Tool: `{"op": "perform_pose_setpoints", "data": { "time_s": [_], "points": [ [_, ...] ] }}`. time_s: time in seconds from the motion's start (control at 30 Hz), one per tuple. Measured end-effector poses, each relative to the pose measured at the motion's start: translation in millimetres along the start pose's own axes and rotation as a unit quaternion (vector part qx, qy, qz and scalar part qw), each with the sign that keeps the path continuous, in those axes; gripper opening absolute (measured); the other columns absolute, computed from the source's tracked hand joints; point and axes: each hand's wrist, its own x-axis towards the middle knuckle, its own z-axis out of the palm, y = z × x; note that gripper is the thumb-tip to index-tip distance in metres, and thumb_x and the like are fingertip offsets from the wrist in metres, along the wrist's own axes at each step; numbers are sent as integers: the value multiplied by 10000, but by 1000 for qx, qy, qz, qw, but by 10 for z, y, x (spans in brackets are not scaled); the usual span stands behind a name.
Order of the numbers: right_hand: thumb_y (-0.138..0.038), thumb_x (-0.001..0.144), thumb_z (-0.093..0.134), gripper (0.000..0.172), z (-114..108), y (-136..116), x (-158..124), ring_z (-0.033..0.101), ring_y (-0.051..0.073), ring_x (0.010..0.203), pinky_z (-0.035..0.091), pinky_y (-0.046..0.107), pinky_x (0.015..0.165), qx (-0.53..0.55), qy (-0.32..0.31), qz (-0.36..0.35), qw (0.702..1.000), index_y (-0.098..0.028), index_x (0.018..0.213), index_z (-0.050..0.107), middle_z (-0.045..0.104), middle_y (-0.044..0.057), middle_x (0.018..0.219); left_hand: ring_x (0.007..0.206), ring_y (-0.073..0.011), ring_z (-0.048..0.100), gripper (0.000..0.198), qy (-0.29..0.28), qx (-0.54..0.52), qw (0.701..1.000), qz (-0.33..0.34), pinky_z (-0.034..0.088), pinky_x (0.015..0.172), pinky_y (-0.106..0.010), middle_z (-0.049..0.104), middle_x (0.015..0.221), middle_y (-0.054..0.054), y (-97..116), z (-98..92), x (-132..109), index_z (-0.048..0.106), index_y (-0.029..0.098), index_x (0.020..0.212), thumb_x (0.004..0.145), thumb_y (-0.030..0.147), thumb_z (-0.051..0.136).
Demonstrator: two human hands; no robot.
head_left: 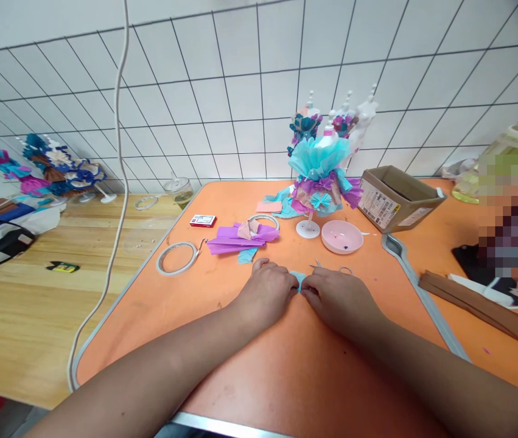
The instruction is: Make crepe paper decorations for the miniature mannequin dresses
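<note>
A small piece of light blue crepe paper [299, 278] is pinched between my two hands, just above the orange table. My left hand [271, 291] has its fingertips closed on the left side of the paper. On the right side my right hand [337, 296] grips it the same way, so most of it is hidden. Partly behind my right hand lies a pair of scissors [345, 270]. Beyond my hands stands a small white dress form wearing a turquoise and purple paper dress [320, 164].
A pink bowl [341, 238] sits by the dress form's base. Purple crepe paper [226, 239], a tape roll [177, 259] and a red-and-white box [203, 221] lie to the left. A cardboard box [384, 198] stands back right, with brown paper strips [482, 307] nearer. A white cable [117, 121] hangs left.
</note>
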Motion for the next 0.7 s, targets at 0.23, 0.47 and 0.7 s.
{"op": "perform_pose_setpoints", "data": {
  "time_s": [0.23,0.47,0.7],
  "points": [
    [-275,902,508,173,22,26,-9,570,131,694,243,259,532,18,16,-2,1000,-246,820,658,621,-12,817,869,-187,548,182,50,12,999,14,334,842,-365,652,861,-36,24,-18,-25,724,234,830,865,198,549],
    [-290,912,506,194,22,25,-8,587,140,739,243,261,535,15,12,-4,1000,-261,847,686,636,-8,854,845,-187,567,196,36,28,999,13,284,900,-422,678,760,-15,42,-52,-37,711,227,797,862,170,536],
    [-246,899,472,244,-11,8,18,575,132,693,218,257,519,32,1,17,999,-263,791,690,647,-17,831,797,-182,590,178,25,10,1000,-1,300,881,-398,699,760,-28,11,2,-4,722,237,882,851,190,554]
  ]
}}
